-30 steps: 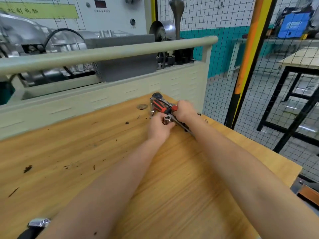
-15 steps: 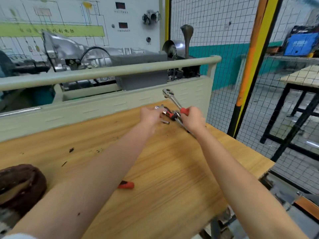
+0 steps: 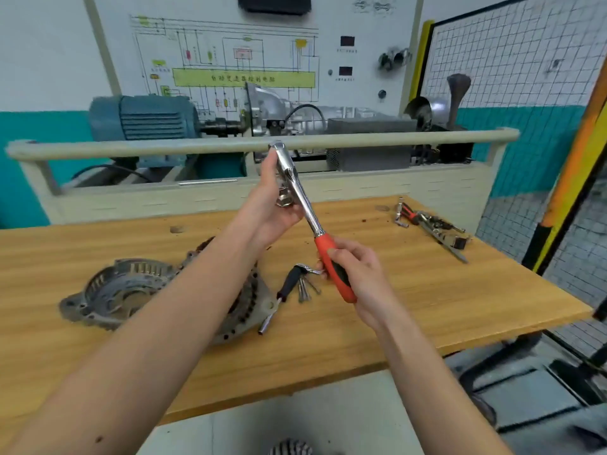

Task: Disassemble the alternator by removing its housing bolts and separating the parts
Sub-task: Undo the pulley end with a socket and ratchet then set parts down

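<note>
Fingers of right hand (image 3: 358,274) grip ratchet (image 3: 308,218) handle; left hand (image 3: 276,205) holds head.

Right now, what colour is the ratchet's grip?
Red with a black inset, on the ratchet handle held by the right hand; head view.

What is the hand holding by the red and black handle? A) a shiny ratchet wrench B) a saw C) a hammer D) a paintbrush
A: the right hand grips the red and black handle of a shiny ratchet wrench, while the left hand holds its metal head end up above the wooden bench.
</note>
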{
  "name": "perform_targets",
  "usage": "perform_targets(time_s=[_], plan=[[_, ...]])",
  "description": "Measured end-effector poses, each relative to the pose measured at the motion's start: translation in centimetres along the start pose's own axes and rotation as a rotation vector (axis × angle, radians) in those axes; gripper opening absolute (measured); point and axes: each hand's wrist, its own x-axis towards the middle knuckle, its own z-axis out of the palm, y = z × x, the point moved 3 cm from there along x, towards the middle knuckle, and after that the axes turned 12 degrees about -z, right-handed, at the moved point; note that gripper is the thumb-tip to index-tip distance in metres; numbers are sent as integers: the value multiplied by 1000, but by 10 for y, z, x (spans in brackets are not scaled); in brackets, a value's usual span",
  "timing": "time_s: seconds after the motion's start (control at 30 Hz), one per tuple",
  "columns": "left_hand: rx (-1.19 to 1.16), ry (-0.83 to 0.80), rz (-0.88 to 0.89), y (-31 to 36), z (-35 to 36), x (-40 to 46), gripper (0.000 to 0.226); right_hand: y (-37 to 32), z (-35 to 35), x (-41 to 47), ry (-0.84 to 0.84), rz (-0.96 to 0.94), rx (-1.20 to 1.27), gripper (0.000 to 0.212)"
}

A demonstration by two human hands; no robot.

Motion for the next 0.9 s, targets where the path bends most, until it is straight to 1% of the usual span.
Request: perform_targets(time_s=[0.1, 0.17, 0.23, 0.3, 0.33, 0.37, 0.43, 0.47, 0.5, 0.57, 0.67, 0.73, 0.83, 0.9], plan=[[-2, 66, 134, 17, -38, -39, 44, 1, 45, -16, -166, -19, 41, 20], [9, 116, 191, 23, -60, -57, 40, 1, 71, -20, -262, -21, 51, 22], [-11, 166, 231, 28, -78, -68, 39, -1, 91, -17, -374, 14, 48, 30], [-2, 230, 245, 32, -95, -76, 40, -4, 108, -14, -499, 48, -4, 34], [21, 253, 244, 34, -103, -78, 41, -6, 117, -10, -513, 56, -37, 36], [47, 265, 242, 34, -110, -79, 42, -9, 125, -4, -470, 63, -63, 40], [97, 256, 238, 34, -121, -81, 42, -16, 143, 16, -298, 16, -142, 46], [120, 232, 239, 34, -125, -81, 44, -21, 153, 27, -253, -20, -176, 45], [142, 201, 235, 33, -126, -82, 48, -27, 164, 36, -254, -39, -178, 42], [193, 155, 235, 32, -127, -82, 56, -33, 186, 50, -287, -33, -107, 43], [204, 123, 225, 30, -125, -83, 47, -34, 199, 58, -273, -26, -18, 39], [204, 122, 212, 30, -124, -81, 46, -29, 197, 61, -193, -9, 79, 43], [206, 113, 203, 30, -117, -79, 48, -25, 195, 63, -52, 24, 259, 56], [199, 128, 221, 30, -113, -78, 48, -24, 195, 64, 24, 30, 336, 55]])
